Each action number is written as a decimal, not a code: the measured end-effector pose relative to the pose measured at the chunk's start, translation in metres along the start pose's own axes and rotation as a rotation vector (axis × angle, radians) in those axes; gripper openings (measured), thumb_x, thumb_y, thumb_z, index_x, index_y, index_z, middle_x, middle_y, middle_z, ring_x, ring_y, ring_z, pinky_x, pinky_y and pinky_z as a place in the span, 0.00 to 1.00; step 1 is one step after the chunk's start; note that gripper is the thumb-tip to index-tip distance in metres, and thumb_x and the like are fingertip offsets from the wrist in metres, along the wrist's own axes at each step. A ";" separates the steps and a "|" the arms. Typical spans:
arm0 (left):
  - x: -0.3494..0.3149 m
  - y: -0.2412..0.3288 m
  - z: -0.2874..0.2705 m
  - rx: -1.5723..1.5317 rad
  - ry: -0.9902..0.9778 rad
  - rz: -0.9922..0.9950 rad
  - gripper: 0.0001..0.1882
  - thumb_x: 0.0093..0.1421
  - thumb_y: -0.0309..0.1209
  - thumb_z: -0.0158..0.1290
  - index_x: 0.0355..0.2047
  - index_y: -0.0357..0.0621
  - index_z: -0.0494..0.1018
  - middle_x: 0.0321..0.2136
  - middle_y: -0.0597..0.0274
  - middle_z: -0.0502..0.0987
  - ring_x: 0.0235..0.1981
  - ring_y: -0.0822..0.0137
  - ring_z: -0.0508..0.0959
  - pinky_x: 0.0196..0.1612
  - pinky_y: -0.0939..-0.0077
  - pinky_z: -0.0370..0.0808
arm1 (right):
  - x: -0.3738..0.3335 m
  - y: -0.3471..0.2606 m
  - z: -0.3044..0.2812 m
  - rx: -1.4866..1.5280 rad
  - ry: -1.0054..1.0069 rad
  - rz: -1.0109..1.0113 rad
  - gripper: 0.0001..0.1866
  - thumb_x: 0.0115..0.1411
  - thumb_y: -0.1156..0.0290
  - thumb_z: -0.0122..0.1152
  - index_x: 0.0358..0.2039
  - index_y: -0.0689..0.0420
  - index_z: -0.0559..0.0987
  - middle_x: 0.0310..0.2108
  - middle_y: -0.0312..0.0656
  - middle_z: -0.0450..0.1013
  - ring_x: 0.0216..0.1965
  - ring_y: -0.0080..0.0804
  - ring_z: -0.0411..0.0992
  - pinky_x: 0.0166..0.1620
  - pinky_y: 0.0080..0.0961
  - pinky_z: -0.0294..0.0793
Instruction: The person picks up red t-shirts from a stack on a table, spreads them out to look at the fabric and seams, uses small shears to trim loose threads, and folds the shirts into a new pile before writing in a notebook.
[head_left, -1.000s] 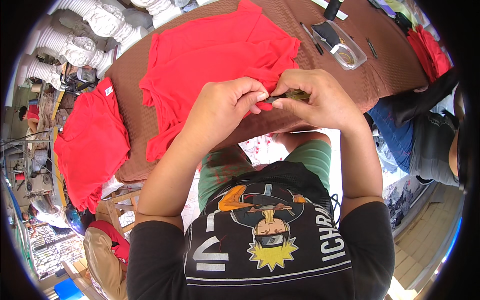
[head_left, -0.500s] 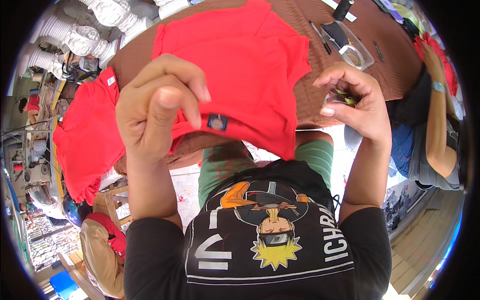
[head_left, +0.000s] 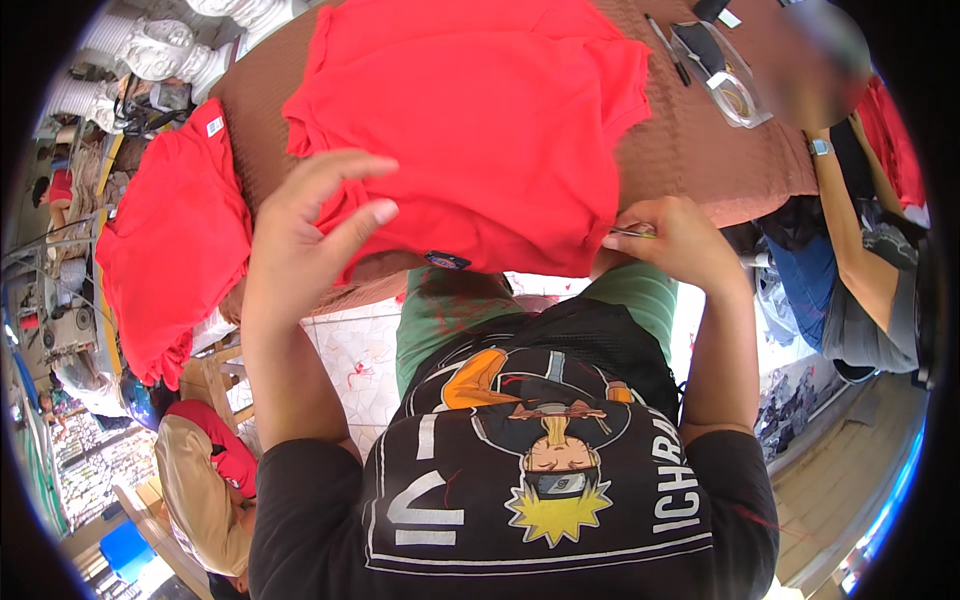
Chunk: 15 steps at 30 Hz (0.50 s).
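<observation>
A red shirt [head_left: 470, 140] lies spread over the brown-covered table [head_left: 725, 170], its near edge hanging over the front above my lap. On that edge is a small dark label [head_left: 447, 260]. My left hand [head_left: 300, 235] hovers at the shirt's left side, thumb and fingers apart and holding nothing. Beside the shirt's near right corner, my right hand [head_left: 683, 245] is closed on a small metal tool that looks like thread snips [head_left: 634, 233]; their tip points left and the rest is hidden in the fingers.
Another red garment [head_left: 175, 250] drapes over the table's left side. A black pen [head_left: 668, 48] and a clear plastic tray [head_left: 745, 105] lie at the far right. A co-worker's arm [head_left: 850, 220] reaches in there. White columns [head_left: 160, 50] stand far left; another person [head_left: 205, 480] is lower left.
The shirt's near edge has settled lower and flatter. My left hand has opened from a pinch and dropped slightly; my right hand has moved down and left to the shirt's corner.
</observation>
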<state>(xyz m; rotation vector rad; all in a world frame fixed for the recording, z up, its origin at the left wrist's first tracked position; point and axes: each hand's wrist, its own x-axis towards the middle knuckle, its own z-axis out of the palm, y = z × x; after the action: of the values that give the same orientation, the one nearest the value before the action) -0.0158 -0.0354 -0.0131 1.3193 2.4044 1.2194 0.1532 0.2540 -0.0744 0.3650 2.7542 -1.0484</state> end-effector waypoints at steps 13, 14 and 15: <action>0.008 -0.022 0.134 0.104 -0.086 0.175 0.12 0.46 0.28 0.61 0.34 0.44 0.77 0.36 0.61 0.74 0.37 0.61 0.74 0.41 0.70 0.71 | 0.011 0.007 0.029 0.089 0.269 0.042 0.19 0.45 0.56 0.68 0.31 0.57 0.77 0.24 0.47 0.74 0.27 0.46 0.74 0.32 0.37 0.71; 0.009 -0.024 0.137 0.157 -0.082 0.217 0.10 0.46 0.28 0.61 0.32 0.44 0.77 0.35 0.61 0.75 0.37 0.62 0.74 0.40 0.70 0.71 | 0.012 0.007 0.031 0.047 0.260 0.038 0.15 0.46 0.63 0.70 0.31 0.57 0.78 0.20 0.42 0.71 0.21 0.32 0.70 0.27 0.30 0.68; 0.011 -0.025 0.139 0.195 -0.080 0.282 0.08 0.46 0.28 0.61 0.29 0.44 0.77 0.34 0.61 0.75 0.37 0.62 0.74 0.40 0.70 0.71 | 0.014 0.007 0.030 0.087 0.267 -0.059 0.15 0.45 0.64 0.69 0.32 0.57 0.78 0.21 0.45 0.72 0.23 0.38 0.73 0.29 0.34 0.69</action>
<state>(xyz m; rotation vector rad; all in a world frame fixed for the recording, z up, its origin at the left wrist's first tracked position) 0.0264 0.0477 -0.1199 1.7783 2.3914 0.9860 0.1442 0.2411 -0.1038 0.4700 2.9751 -1.2181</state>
